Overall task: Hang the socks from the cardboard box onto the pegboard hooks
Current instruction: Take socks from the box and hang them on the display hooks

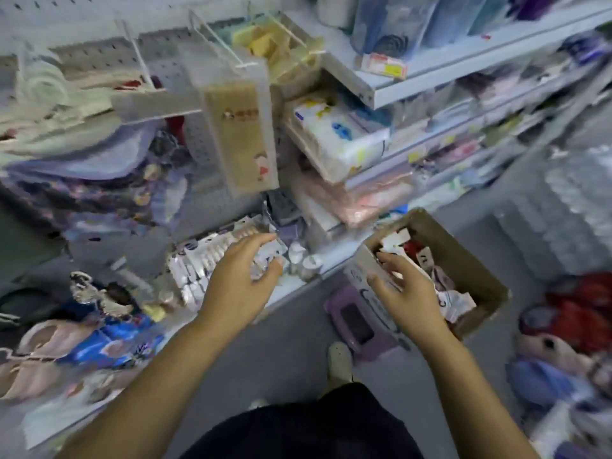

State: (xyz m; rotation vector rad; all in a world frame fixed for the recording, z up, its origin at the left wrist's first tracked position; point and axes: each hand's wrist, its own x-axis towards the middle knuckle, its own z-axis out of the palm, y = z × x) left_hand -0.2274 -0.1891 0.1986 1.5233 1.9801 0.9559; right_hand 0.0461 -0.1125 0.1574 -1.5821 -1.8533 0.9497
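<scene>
Reaching forward at lower centre, both hands are bare and hold nothing.

Left hand (243,279): fingers loosely spread and relaxed, palm down, just above small white packets (198,263) on a low shelf (298,288).

Right hand (409,293): fingers splayed and slightly bent, over the near left corner of the box (463,250). Fingertips sit at the rim. Heavy blur, so contact with the contents is possible but cannot be confirmed.

Box: brown cardboard, open top, right of centre, tilted with one corner toward the shelf. It appears to rest on a purple stool (354,321). Socks (427,260) lie loose inside as a jumble of white, red and pale packs.

Shoe (338,359): pale, on the grey floor just below the stool.

Pegboard (92,53): pale, perforated, across the upper left of the frame. Hooks (212,28) are wire prongs jutting out toward the camera at upper centre.

Pack (241,127): long, clear, with beige contents, hanging from one hook at centre, well above the left hand.

Bagged soft goods crowd the shelves (463,58) at upper right; details are too smeared to read.
</scene>
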